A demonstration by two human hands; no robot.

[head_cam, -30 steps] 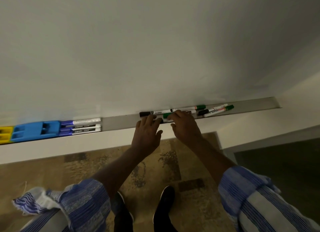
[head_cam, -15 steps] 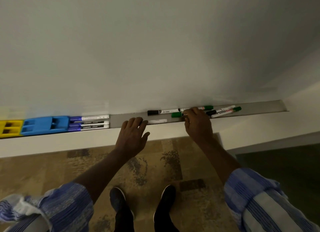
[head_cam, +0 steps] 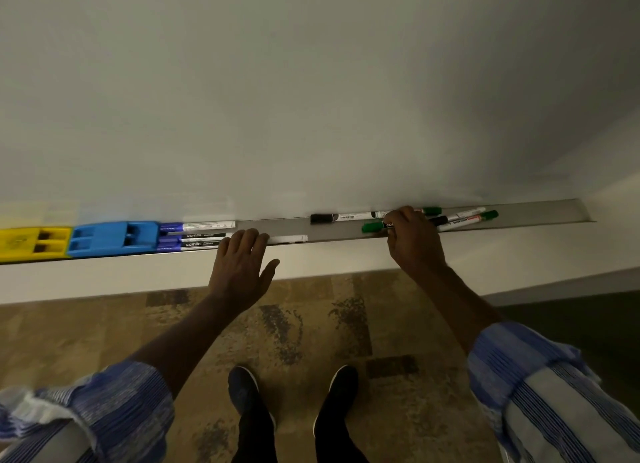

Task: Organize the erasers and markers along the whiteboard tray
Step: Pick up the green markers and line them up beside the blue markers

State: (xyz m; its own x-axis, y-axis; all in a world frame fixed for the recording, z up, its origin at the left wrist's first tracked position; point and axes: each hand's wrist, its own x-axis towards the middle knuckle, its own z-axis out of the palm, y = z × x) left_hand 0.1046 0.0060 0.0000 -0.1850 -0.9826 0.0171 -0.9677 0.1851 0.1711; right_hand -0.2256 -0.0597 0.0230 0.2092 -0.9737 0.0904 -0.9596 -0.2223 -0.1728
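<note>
A grey whiteboard tray (head_cam: 540, 213) runs across the view. At its left lie a yellow eraser (head_cam: 31, 242), a blue eraser (head_cam: 114, 237) and three blue-capped markers (head_cam: 197, 235) side by side. My left hand (head_cam: 242, 268) lies flat with its fingers spread, the fingertips covering the left end of a white marker (head_cam: 289, 239) in the tray. My right hand (head_cam: 414, 244) curls its fingers around a green-capped marker (head_cam: 373, 226). A black-capped marker (head_cam: 332, 217) lies behind it. Further right are another green-capped marker (head_cam: 432, 210) and two crossed markers (head_cam: 465, 217).
The whiteboard (head_cam: 311, 99) fills the upper view. The tray ends at a wall corner (head_cam: 595, 199) on the right. Below are a white ledge (head_cam: 138, 275), patterned carpet (head_cam: 104, 327) and my two shoes (head_cam: 294, 393).
My left hand has slid left along the tray with the white marker under its fingers, towards the blue-capped markers. My right hand has stayed on the green-capped marker.
</note>
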